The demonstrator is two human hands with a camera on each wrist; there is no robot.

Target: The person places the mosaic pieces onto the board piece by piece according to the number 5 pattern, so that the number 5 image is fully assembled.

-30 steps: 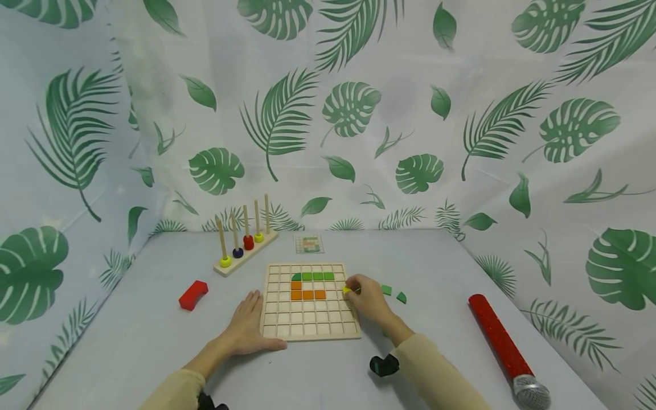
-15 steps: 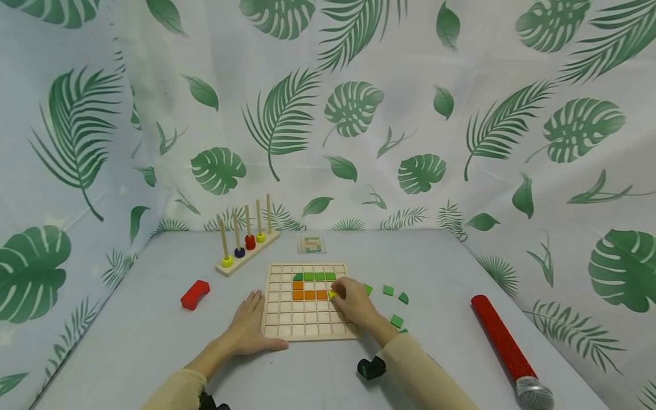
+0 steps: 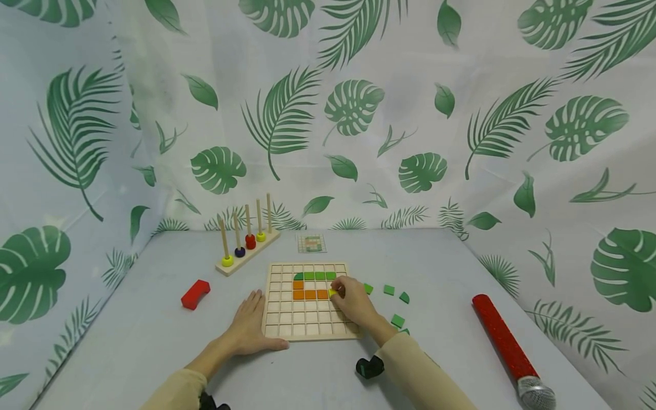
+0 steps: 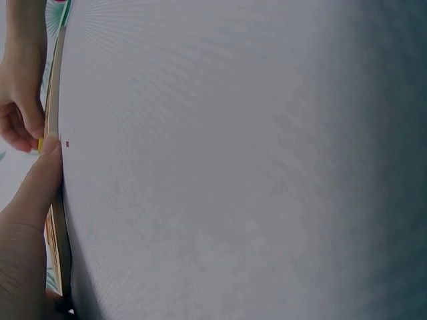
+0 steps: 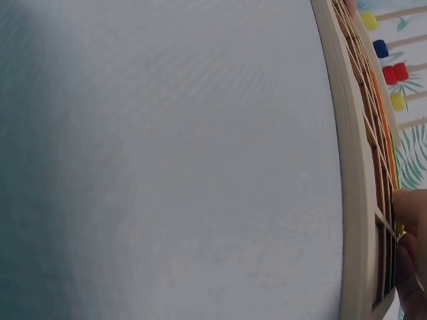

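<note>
A wooden grid board [image 3: 305, 320] lies flat on the table, with green tiles [image 3: 320, 275] along one row and orange tiles [image 3: 310, 294] below and left of them. My right hand [image 3: 355, 302] pinches a yellow tile [image 3: 332, 293] at the right end of the lower orange row. Its fingertips hide much of that tile. My left hand [image 3: 250, 329] rests against the board's left and near edges with its fingers extended. In the left wrist view, the thumb of my left hand [image 4: 30, 193] touches the board's edge [image 4: 60, 233].
Loose green tiles [image 3: 389, 290] lie right of the board. Behind it are a pattern card [image 3: 311, 244] and a peg stand [image 3: 248, 253] with coloured beads. A red block [image 3: 195, 294] sits at left, and a red microphone [image 3: 504, 341] at right.
My right hand has moved left from the board's right edge, bringing the yellow tile to the end of the orange row. My left hand stays in place.
</note>
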